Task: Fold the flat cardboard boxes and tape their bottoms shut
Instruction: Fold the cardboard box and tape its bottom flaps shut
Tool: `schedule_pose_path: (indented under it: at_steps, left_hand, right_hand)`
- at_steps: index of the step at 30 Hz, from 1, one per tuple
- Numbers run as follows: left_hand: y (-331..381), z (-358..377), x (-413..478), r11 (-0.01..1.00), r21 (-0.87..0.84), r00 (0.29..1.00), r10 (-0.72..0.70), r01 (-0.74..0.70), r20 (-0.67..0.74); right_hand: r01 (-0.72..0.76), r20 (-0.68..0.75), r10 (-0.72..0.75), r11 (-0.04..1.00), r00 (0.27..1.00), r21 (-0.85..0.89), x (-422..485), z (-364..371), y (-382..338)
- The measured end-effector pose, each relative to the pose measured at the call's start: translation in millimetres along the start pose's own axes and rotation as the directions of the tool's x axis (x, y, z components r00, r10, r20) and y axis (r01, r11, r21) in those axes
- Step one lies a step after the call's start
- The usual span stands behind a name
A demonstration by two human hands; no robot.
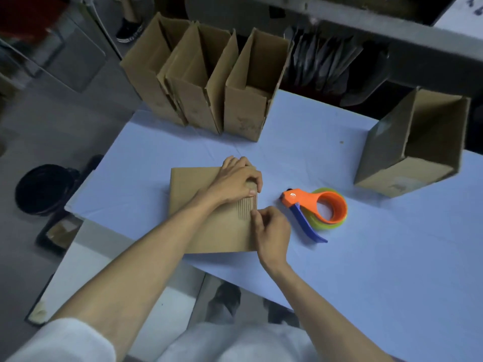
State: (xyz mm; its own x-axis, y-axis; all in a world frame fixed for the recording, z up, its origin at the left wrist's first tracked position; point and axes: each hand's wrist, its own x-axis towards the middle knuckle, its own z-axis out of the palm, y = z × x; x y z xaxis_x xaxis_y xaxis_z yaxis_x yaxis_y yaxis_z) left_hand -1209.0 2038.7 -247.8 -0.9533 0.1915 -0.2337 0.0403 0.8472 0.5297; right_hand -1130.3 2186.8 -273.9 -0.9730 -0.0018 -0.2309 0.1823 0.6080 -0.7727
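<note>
Item: flat cardboard stack (198, 205), centre of table (366, 257) | your left hand (237, 178): fingers curled over its 1 o'clock corner, likely steadying the pile | your right hand (271, 231): pinching the 3 o'clock edge, seemingly to separate one sheet | tape dispenser (316, 207): 3 o'clock, within reach | folded boxes (203, 100): 12 o'clock, parked clear.

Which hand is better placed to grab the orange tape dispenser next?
Likely right. The right hand pinches the flat brown cardboard stack beside the orange, blue-handled tape dispenser; the left hand grips the stack farther off.
</note>
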Motion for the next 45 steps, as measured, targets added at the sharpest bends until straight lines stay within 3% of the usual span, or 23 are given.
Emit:
schedule_pose_path:
  at_steps: [4, 6, 9, 11, 14, 18, 22, 24, 26, 29, 32, 35, 41, 43, 45]
  left_hand:
    - [-3.7, 0.9, 3.4, 0.999, -0.034, 1.0, 0.019, -0.019, -0.005]
    - [-1.3, 3.2, 2.1, 1.0, 0.005, 0.995, -0.021, 0.022, -0.097]
    - [9.9, 9.5, -8.7, 0.937, 0.106, 0.91, -0.291, 0.334, -0.297]
    - [12.4, 13.1, -14.3, 0.905, 0.069, 0.876, -0.385, 0.42, -0.289]
    - [5.2, 12.5, -18.6, 0.93, -0.051, 0.901, -0.364, 0.363, -0.237]
    - [-5.4, 19.7, -25.6, 0.956, -0.043, 0.922, -0.292, 0.29, -0.256]
    - [-6.5, 21.4, -27.5, 0.961, -0.034, 0.923, -0.273, 0.274, -0.272]
    - [-7.6, 23.3, -29.4, 0.964, -0.035, 0.922, -0.261, 0.262, -0.286]
    - [-6.7, 28.9, -32.6, 0.961, -0.022, 0.906, -0.269, 0.277, -0.327]
    - [-0.2, 41.0, -38.0, 0.942, 0.002, 0.872, -0.31, 0.336, -0.377]
    - [6.7, 44.2, -37.2, 0.936, -0.009, 0.872, -0.331, 0.352, -0.36]
    - [16.2, 46.8, -32.5, 0.94, -0.036, 0.883, -0.332, 0.34, -0.333]
    - [25.0, 48.1, -26.8, 0.932, -0.09, 0.882, -0.362, 0.352, -0.303]
    - [34.2, 42.3, -30.1, 0.953, -0.185, 0.889, -0.292, 0.24, -0.352]
    - [48.4, 32.4, -37.8, 0.973, -0.23, 0.907, -0.122, 0.029, -0.404]
  right_hand:
    - [0.02, 0.03, -0.019, 0.999, 0.999, -0.035, -7.2, -5.1, 3.6]
    - [0.026, 0.033, -0.025, 0.999, 0.999, -0.031, -4.6, -4.0, 3.3]
    - [-0.001, 0.02, 0.0, 1.0, 1.0, 0.011, -6.5, -0.9, 1.5]
    - [0.016, 0.035, -0.017, 1.0, 0.999, 0.023, -5.9, -0.5, 0.3]
    - [0.053, 0.074, -0.053, 0.999, 0.996, 0.006, -1.6, -3.9, -3.9]
    - [0.059, 0.089, -0.054, 0.997, 0.995, -0.048, -4.3, -1.2, -1.2]
    - [-0.029, 0.237, -0.002, 0.991, 0.971, 0.128, 10.0, -14.3, 3.3]
    - [0.028, 0.208, -0.06, 0.988, 0.976, 0.154, 18.4, -32.1, 10.5]
    - [0.209, 0.041, -0.207, 0.977, 0.977, -0.031, 28.9, -51.6, 28.0]
    - [0.215, -0.109, -0.296, 0.859, 0.949, -0.465, 45.6, -74.4, 55.1]
    - [0.151, 0.038, -0.161, 0.783, 0.986, -0.604, 49.0, -79.8, 72.8]
    - [0.176, 0.108, -0.141, 0.716, 0.984, -0.675, 53.1, -76.6, 85.3]
    - [0.174, 0.024, -0.191, 0.826, 0.981, -0.535, 67.6, -87.4, 86.3]
    - [0.23, -0.004, -0.262, 0.852, 0.965, -0.47, 60.9, -99.7, 81.6]
    - [0.342, 0.004, -0.384, 0.818, 0.923, -0.463, 52.0, -114.3, 74.1]
